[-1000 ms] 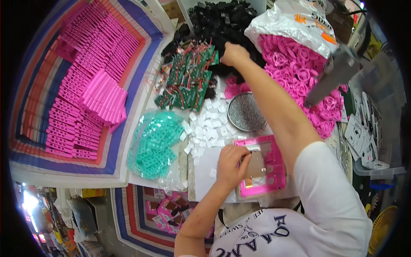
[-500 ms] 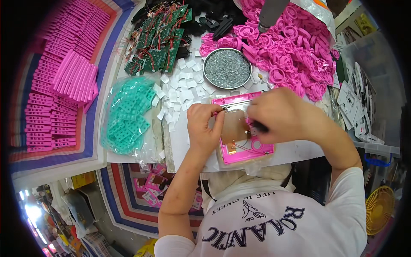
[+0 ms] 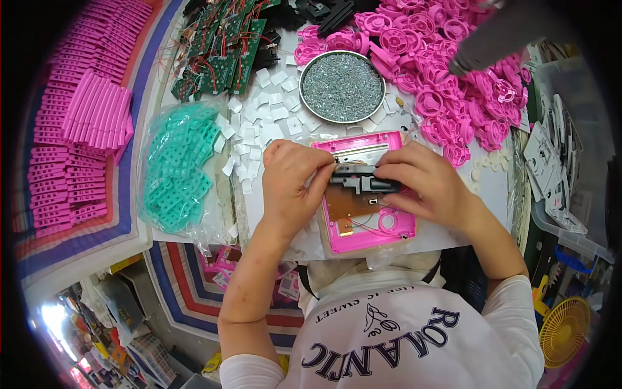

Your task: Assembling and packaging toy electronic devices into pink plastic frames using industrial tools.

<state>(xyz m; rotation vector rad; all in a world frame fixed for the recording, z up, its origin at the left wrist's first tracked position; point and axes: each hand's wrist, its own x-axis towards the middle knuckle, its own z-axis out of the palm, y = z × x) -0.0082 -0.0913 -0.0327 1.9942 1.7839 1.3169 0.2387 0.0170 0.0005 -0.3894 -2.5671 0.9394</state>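
A pink plastic housing (image 3: 389, 230) lies on the white table in front of me, with a brown circuit board and thin wires inside it. Over its middle I hold a small black plastic part (image 3: 358, 182) with both hands. My left hand (image 3: 289, 181) pinches the part's left end. My right hand (image 3: 420, 183) grips its right end from above. Both hands rest on the housing.
A round metal dish of screws (image 3: 341, 87) sits just beyond the housing. Pink wheel-shaped parts (image 3: 440, 78) are heaped at the right, green circuit boards (image 3: 223, 52) and white squares at the back left, teal parts in a bag (image 3: 175, 168), pink strips (image 3: 78, 129) far left.
My right hand came back from the black parts pile at the far side with a black part. Both hands now hold it over the pink housing, and the view has tilted down.
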